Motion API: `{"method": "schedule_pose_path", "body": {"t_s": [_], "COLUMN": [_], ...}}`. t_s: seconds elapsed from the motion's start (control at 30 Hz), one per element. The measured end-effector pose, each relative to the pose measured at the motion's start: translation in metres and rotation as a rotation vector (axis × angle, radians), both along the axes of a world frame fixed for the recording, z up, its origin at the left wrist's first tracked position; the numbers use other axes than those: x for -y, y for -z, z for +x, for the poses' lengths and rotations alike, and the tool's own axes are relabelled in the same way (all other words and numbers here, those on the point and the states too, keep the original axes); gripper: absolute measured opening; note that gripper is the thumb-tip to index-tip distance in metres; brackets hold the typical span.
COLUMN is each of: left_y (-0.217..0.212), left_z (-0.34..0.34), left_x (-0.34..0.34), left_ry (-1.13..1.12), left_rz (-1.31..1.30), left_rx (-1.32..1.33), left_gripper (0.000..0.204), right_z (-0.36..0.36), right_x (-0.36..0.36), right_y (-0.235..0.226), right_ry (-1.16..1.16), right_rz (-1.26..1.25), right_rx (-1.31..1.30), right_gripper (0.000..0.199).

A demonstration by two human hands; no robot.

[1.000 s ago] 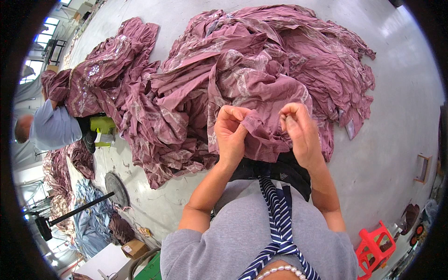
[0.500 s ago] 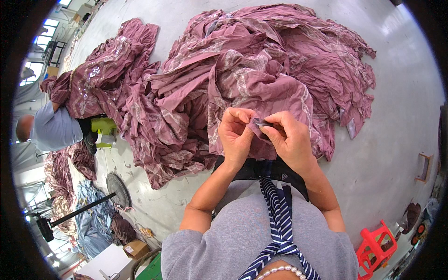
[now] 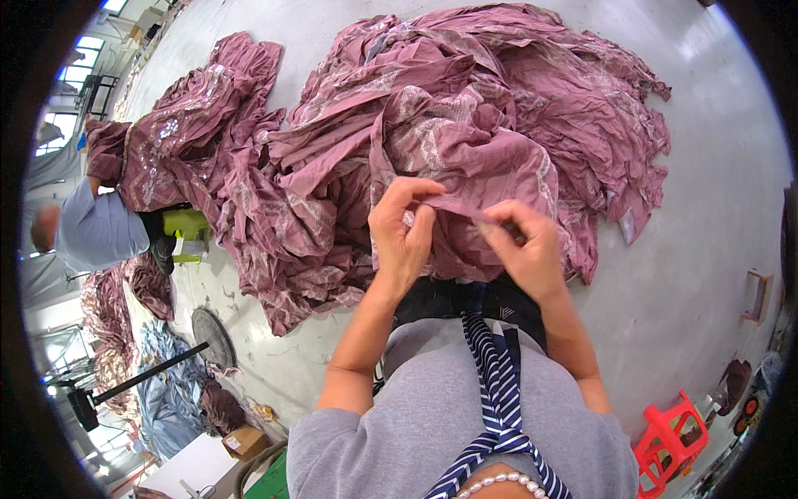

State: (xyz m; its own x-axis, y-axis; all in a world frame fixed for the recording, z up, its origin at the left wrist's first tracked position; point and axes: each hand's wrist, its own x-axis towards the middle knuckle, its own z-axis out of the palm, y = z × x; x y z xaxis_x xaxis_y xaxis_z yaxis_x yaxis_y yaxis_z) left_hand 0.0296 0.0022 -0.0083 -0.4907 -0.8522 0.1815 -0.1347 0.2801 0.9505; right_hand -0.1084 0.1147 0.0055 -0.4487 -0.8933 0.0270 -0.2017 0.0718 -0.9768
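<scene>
A large heap of mauve patterned cloth (image 3: 490,158) lies in front of me, its near part spread over my lap. My left hand (image 3: 405,233) pinches an edge of this cloth between thumb and fingers. To its right, my right hand (image 3: 525,245) is closed on the same edge, which runs taut between the two hands. Slight motion blur covers the right fingertips, and whether anything else is tucked in that hand cannot be made out.
At the left a person (image 3: 100,220) in light blue handles the same mauve cloth beside a green stool (image 3: 184,229). A black pole with a round base (image 3: 214,339) stands lower left, near light blue cloth (image 3: 166,391) and a cardboard box (image 3: 245,442). A red plastic stool (image 3: 672,445) is at lower right.
My hands, earlier close together at the cloth's edge with a small dark thing at the right fingertips, have moved apart. The left went up and left, the right slightly right, stretching the edge.
</scene>
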Motion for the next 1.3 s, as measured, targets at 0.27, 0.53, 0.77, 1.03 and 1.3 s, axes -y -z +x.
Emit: {"method": "schedule_pose_path", "body": {"t_s": [0.27,0.53,0.77,1.03,1.3], "left_y": [-0.001,-0.002,0.005,0.025,0.046], "left_z": [0.006,0.003,0.007,0.032,0.059], "left_x": [0.006,0.01,0.014,0.047,0.062], "left_ry": [0.251,0.305,0.236,-0.031,-0.073], "left_rz": [0.733,0.915,0.911,0.787,0.746], "left_rx": [-0.154,-0.288,-0.281,-0.349,-0.316], "left_gripper": [0.022,0.017,0.011,0.012,0.015], "right_z": [-0.039,-0.04,-0.05,-0.08,-0.078], "right_x": [0.009,0.012,0.01,-0.004,-0.014], "right_y": [0.013,0.021,0.017,0.033,0.074], "right_ry": [-0.069,-0.045,0.07,0.181,0.158], "right_rz": [-0.032,0.006,-0.003,0.019,0.108], "right_rx": [0.36,0.303,0.206,0.182,0.146], "right_gripper": [0.012,0.015,0.011,0.026,0.021]}}
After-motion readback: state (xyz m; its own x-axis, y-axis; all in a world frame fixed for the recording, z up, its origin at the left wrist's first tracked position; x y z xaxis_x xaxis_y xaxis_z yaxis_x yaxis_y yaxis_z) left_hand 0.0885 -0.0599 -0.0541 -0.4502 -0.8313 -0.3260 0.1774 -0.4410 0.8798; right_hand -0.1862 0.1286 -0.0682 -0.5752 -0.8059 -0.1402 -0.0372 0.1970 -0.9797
